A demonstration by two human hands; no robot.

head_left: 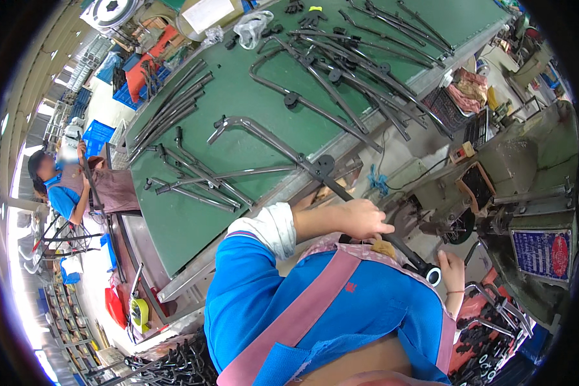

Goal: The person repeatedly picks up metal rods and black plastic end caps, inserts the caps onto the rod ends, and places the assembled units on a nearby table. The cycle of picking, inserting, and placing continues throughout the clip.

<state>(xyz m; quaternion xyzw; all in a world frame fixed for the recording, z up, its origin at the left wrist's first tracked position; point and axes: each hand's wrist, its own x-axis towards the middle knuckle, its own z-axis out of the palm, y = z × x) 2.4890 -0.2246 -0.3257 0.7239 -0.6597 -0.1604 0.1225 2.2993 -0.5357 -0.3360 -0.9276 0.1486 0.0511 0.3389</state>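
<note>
My left hand [365, 220] is wrapped round a long dark metal tube frame [264, 134]. The frame slopes from over the green table down to the front of my body. Its far end is bent, and a round black disc joint [324, 166] sits partway along it. At the near end shows a white ring [433, 276]. Right beside that end is my right hand [453, 269], its fingers curled; what they hold is hidden. A thin dark rod [473, 251] stands just beyond this hand.
On the green table [238, 83] lie several tube frames [341, 71], a bundle of straight tubes [174, 109] and gloves [312, 17]. A greenish machine [527, 167] stands at the right. Black parts [489, 341] fill the lower right. Another person [67, 190] sits at the left, holding a tube.
</note>
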